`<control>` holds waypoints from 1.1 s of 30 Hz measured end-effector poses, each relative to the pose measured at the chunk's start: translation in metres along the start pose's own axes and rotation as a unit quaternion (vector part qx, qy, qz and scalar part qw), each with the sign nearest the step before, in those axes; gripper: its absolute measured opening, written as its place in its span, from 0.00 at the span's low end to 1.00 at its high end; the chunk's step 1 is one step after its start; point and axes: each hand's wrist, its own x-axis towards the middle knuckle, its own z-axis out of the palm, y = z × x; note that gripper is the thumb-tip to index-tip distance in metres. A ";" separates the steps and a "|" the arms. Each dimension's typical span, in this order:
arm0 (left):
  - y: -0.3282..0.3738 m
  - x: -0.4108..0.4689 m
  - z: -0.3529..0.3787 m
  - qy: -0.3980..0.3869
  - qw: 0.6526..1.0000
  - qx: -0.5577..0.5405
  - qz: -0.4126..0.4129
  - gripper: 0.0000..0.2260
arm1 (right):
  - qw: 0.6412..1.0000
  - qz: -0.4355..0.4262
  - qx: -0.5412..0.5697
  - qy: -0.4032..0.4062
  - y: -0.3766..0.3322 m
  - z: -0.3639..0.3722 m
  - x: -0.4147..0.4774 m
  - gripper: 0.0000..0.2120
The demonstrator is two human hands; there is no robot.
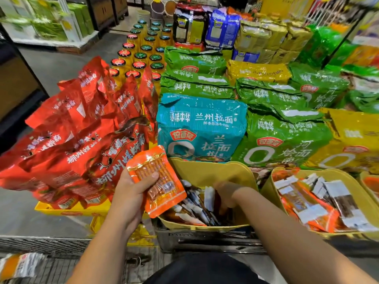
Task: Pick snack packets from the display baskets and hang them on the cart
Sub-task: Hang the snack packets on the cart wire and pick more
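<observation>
Orange snack packet is gripped in left hand; right hand is blurred inside yellow basket, fingers' state unclear.

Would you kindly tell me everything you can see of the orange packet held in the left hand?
The orange packet is a flat, glossy plastic pouch with sealed edges and a clear window showing rows of reddish-brown sticks. The left hand grips its upper left part, thumb across the front. It is tilted, front to the camera, lower end over the left rim of the yellow basket; whether it touches the rim cannot be told.
</observation>
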 end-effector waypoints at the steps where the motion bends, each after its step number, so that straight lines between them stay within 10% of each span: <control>1: 0.001 -0.002 -0.002 0.004 1.000 0.003 0.000 0.26 | 1.000 0.001 0.013 -0.003 0.003 -0.001 0.000 0.37; 8: 0.012 -0.004 -0.021 0.043 0.998 -0.022 0.034 0.25 | 0.977 -0.003 0.202 0.062 0.015 -0.017 -0.019 0.25; 12: 0.020 -0.002 -0.033 0.061 0.996 -0.032 0.051 0.25 | 0.754 -0.207 0.619 0.081 0.029 -0.026 -0.053 0.28; 15: 0.019 0.000 -0.030 0.055 0.997 -0.032 0.047 0.26 | 0.686 -0.243 0.681 0.082 0.022 -0.028 -0.061 0.33; 20: 0.015 0.000 -0.016 0.011 1.000 -0.004 0.025 0.25 | 0.726 -0.212 0.648 0.091 0.014 -0.021 -0.059 0.28; 27: 0.018 0.005 -0.029 0.023 0.999 -0.013 0.020 0.26 | 0.873 -0.056 0.460 0.156 -0.002 -0.016 -0.049 0.15; 33: 0.009 -0.002 -0.039 0.037 0.999 -0.027 0.008 0.26 | 0.890 -0.108 0.404 0.178 -0.043 -0.015 -0.019 0.15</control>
